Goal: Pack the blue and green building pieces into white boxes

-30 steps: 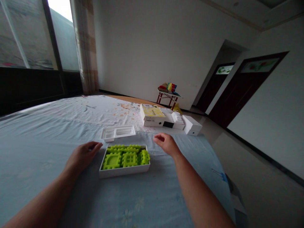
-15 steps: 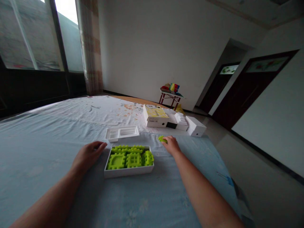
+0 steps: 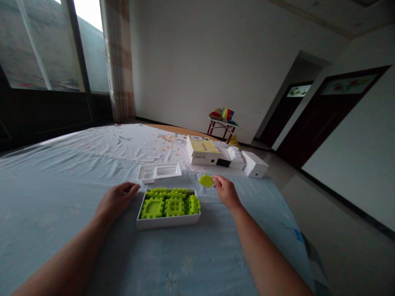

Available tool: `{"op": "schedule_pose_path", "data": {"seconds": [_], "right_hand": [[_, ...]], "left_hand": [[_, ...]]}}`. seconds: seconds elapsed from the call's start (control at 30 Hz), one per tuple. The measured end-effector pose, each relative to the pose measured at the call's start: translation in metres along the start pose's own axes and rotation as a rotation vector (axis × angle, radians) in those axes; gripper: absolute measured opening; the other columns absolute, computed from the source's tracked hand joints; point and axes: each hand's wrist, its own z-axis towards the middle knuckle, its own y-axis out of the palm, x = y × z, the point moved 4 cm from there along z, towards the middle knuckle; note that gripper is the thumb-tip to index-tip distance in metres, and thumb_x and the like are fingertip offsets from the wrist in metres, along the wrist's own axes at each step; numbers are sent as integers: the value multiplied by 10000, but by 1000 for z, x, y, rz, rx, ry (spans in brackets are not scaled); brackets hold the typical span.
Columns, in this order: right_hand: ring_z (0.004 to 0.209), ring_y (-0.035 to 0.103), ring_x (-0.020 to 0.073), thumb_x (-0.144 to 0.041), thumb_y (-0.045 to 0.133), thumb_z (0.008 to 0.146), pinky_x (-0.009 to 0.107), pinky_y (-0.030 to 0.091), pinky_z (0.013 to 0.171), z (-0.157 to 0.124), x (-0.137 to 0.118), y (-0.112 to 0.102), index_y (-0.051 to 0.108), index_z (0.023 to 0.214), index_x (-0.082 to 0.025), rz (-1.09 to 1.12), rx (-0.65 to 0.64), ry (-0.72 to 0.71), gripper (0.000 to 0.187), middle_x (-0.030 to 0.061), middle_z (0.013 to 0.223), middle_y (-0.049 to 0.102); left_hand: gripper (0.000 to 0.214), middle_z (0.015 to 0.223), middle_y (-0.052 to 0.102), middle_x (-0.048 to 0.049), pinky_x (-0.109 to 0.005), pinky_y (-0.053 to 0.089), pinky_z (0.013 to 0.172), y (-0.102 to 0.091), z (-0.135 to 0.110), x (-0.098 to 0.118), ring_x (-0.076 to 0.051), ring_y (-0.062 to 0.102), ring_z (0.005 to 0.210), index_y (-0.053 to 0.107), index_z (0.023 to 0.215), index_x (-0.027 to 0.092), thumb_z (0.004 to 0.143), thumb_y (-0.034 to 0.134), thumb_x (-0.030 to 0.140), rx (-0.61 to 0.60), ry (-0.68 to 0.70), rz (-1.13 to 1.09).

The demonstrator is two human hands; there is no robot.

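Note:
In the head view, my right hand (image 3: 227,191) pinches a flat, yellow-green toothed building piece (image 3: 205,181) by its right edge, holding it above the cloth with its broad face showing. An open white box (image 3: 168,222) stands in front of me, packed with green building pieces: a square tile with a rounded middle (image 3: 152,208), a tile with a window-like grid (image 3: 174,207), and others along the back and right. My left hand (image 3: 115,200) rests on the cloth by the box's left side. It holds nothing; its fingers are loosely bent, with the thumb apart from them.
A white plastic tray (image 3: 160,172) with compartments lies behind the box. Farther right stand a yellow-and-white carton (image 3: 203,150) and several white boxes, including one near the edge (image 3: 254,164). A blue floral cloth (image 3: 191,263) covers the table, whose right edge curves away.
My right hand has turned the green piece so its broad face shows, and the piece has shifted slightly left. My left hand and the box have hardly moved.

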Motion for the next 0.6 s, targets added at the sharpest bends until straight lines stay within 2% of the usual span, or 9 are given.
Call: {"op": "schedule_pose_path", "data": {"seconds": [0.1, 0.23, 0.43, 0.6], "right_hand": [[807, 602, 165, -313, 405, 891, 271, 468, 751, 2, -36, -10, 634, 1000, -176, 139, 13, -133, 288, 73, 878, 648], [866, 576, 155, -287, 433, 889, 275, 454, 810, 1, -73, -9, 646, 995, -195, 165, -97, -291, 255, 66, 888, 612], [825, 552, 158, -256, 469, 876, 293, 441, 781, 0, -77, 8, 665, 976, -187, 41, -197, -311, 231, 60, 830, 594], [789, 559, 144, -255, 514, 854, 282, 420, 764, 6, -82, 16, 666, 925, -191, 55, -249, -294, 180, 35, 811, 629]], "left_hand": [[458, 809, 676, -31, -236, 389, 645, 0, -1, 0, -186, 602, 753, 648, 869, 187, 724, 411, 550, 3, -2, 2], [466, 808, 676, -34, -239, 390, 648, -1, -2, 1, -191, 601, 761, 647, 874, 182, 718, 415, 555, -1, -10, -12], [457, 788, 673, -26, -242, 387, 636, 0, -1, 1, -189, 599, 750, 645, 863, 191, 715, 418, 559, -2, -9, -21], [460, 754, 670, -21, -238, 385, 627, 0, -2, 1, -185, 594, 726, 647, 842, 186, 708, 421, 563, 3, -1, -28]]}}
